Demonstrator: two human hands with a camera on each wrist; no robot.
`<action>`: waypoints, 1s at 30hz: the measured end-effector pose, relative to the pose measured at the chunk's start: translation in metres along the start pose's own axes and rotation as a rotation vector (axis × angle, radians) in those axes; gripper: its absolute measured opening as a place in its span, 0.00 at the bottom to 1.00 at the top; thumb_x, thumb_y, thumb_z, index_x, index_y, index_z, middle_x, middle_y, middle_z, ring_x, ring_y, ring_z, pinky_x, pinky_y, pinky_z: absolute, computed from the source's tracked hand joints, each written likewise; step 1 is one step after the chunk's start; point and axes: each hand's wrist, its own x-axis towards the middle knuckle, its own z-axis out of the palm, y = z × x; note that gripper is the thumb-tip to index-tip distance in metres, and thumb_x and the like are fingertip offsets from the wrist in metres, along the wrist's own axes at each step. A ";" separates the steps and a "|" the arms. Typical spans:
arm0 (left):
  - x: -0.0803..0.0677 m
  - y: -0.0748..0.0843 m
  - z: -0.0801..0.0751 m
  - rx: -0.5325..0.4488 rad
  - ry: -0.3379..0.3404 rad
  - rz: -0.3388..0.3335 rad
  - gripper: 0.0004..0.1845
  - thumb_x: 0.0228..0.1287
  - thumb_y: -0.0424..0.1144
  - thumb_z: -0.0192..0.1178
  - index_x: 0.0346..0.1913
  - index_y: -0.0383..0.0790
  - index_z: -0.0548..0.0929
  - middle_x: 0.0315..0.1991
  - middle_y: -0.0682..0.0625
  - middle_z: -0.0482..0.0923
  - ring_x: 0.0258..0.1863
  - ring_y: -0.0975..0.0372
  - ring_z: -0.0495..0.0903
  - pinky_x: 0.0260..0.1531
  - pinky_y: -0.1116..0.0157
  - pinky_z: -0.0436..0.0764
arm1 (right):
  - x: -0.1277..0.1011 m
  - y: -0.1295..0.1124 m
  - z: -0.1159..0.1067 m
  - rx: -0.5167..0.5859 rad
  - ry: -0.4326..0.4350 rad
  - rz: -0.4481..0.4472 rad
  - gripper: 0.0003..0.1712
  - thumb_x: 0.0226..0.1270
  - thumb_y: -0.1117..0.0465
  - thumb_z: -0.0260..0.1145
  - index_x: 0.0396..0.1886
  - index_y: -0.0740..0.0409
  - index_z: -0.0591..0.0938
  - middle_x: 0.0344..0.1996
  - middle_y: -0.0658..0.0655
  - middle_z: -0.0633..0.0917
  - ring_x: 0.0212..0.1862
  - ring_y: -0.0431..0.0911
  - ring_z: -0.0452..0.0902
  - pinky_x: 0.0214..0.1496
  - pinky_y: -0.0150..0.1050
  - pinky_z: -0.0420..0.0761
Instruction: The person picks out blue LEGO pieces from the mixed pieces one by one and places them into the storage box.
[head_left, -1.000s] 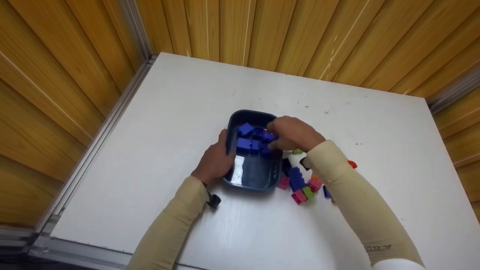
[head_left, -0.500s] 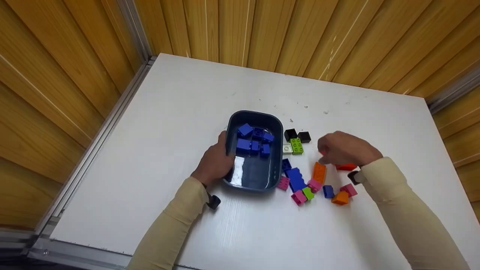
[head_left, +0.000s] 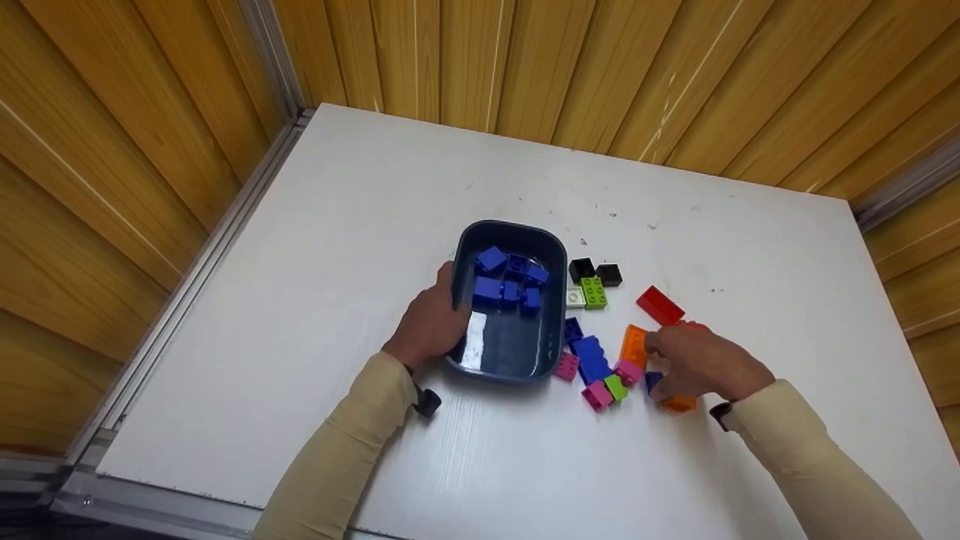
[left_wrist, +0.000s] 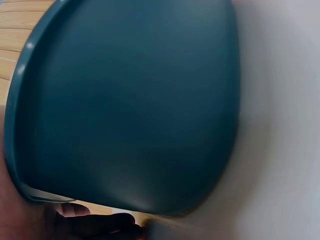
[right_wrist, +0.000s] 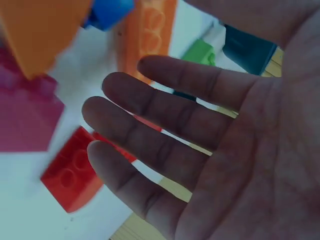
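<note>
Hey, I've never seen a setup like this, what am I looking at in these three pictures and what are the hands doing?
A person wears three cameras: one on the head looking down, one on each wrist. In the head view, a white table holds a dark blue tub with blue bricks inside. The left hand grips the tub's side; the left wrist view shows only that tub wall up close. Loose bricks lie right of the tub, among them a red brick and an orange brick. The right hand hovers over them with fingers straight, holding nothing, as the right wrist view shows.

Blue bricks point(head_left: 507, 281) fill the dark teal tray point(head_left: 551, 337).
</note>
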 end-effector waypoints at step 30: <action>0.000 -0.001 0.001 0.010 0.002 0.001 0.29 0.78 0.46 0.46 0.77 0.45 0.56 0.41 0.40 0.85 0.37 0.54 0.81 0.44 0.51 0.81 | -0.007 -0.008 -0.003 -0.033 0.025 -0.053 0.13 0.58 0.60 0.81 0.41 0.58 0.89 0.30 0.52 0.85 0.34 0.47 0.78 0.38 0.43 0.85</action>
